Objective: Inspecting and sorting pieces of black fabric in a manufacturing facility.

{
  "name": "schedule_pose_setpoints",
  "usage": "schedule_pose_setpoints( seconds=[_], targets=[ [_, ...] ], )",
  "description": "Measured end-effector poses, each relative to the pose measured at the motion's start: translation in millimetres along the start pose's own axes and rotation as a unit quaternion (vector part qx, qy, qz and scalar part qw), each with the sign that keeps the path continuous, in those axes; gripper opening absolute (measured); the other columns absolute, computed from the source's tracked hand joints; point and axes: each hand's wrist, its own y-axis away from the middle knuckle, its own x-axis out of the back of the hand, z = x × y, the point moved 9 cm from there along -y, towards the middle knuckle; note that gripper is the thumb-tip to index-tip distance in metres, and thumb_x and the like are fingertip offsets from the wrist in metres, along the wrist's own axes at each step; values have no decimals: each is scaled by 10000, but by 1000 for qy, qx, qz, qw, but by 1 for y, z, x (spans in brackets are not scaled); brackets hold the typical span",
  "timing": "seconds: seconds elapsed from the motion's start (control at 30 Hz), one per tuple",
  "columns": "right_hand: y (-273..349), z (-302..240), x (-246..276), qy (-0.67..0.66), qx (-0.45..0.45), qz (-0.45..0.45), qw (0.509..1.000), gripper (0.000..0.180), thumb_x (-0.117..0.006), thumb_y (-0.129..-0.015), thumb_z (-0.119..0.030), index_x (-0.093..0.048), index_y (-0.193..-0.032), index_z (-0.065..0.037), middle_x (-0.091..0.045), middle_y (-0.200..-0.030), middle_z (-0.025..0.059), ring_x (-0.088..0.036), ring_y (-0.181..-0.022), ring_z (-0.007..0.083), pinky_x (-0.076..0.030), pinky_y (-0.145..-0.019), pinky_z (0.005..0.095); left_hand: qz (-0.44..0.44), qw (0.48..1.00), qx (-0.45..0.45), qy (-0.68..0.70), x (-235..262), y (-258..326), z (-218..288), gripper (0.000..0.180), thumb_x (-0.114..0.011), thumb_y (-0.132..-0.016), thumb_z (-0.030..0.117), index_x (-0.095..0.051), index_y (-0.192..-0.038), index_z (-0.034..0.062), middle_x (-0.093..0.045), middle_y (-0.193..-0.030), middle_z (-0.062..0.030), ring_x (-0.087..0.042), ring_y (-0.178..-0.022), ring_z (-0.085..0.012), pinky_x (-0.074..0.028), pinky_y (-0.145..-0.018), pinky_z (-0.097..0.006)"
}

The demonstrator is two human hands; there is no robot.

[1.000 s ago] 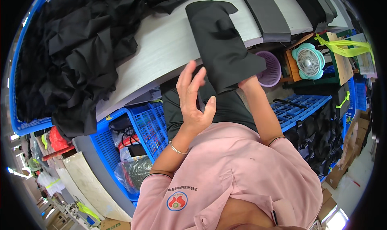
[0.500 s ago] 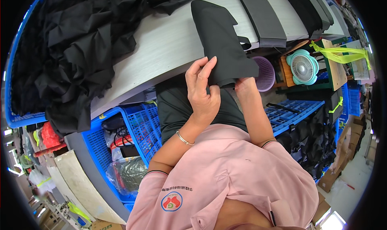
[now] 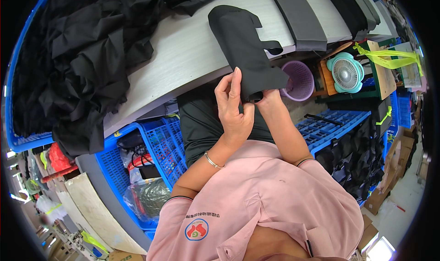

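A long black fabric piece, folded into a sleeve-like shape, slants from the table's edge toward my lap. A narrow black strap loops out from its right side. My left hand grips its near left edge, fingers stretched up along the cloth and thumb bent in by the near end. Under the near right end, my right hand holds the piece; its fingers are mostly hidden by the cloth. Between the hands, the near end gapes in a small dark opening. The far end rests over the pale table.
Heaped black fabric fills a blue crate at left. Flat black panels and a stack lie at the table's right. A purple basket, turquoise fan and blue crates stand around my lap.
The fabric piece has shifted slightly left and nearer, and its near end now shows an opening. My right hand has moved left, closer to my left hand.
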Motion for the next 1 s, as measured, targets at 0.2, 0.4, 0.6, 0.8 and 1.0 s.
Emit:
schedule_pose_setpoints(
  seconds=[0.2,0.4,0.6,0.8,1.0],
  targets=[
    [-1,0,0,20,23,64,997,332,-583,-947,-207,-595,-1212,-6,-665,-1098,128,-683,-922,230,-601,-803,349,-17,1000,17,-13,2,2,-6,835,-537,-721,-196,-413,-1508,53,-451,-1326,-113,-520,-1066,-168,-477,-737,-235],
    [9,-14,21,151,76,236,957,365,-576,-968,-233,-588,-1263,-18,-618,-1249,136,-628,-1117,270,-555,-944,400,-30,998,18,52,8,2,-12,720,-542,-849,-130,-350,-1528,13,-467,-1395,-124,-525,-1069,-126,-493,-813,-232],
    [6,-33,-11,826,360,-9,433,355,-605,-958,-172,-581,-1276,-16,-615,-1265,133,-574,-1198,260,-481,-972,385,17,982,181,45,11,7,-73,411,-496,-996,3,-546,-1404,12,-700,-1048,-29,-587,-816,-48,-512,-739,-218],
    [-8,-6,26,424,-77,-28,902,350,-608,-919,-100,-600,-1248,20,-602,-1272,191,-570,-1208,289,-448,-1021,412,83,932,310,168,25,17,-124,339,-461,-1013,49,-627,-1302,-12,-674,-882,-16,-578,-727,-63,-520,-673,-226],
    [0,8,-18,956,134,50,256,397,-649,-753,-128,-664,-1128,-2,-607,-1211,199,-554,-1175,387,-408,-1045,497,46,853,404,327,-27,44,-140,250,-486,-995,56,-678,-1139,-16,-682,-907,-27,-599,-735,-70,-502,-628,-231]
  ],
)
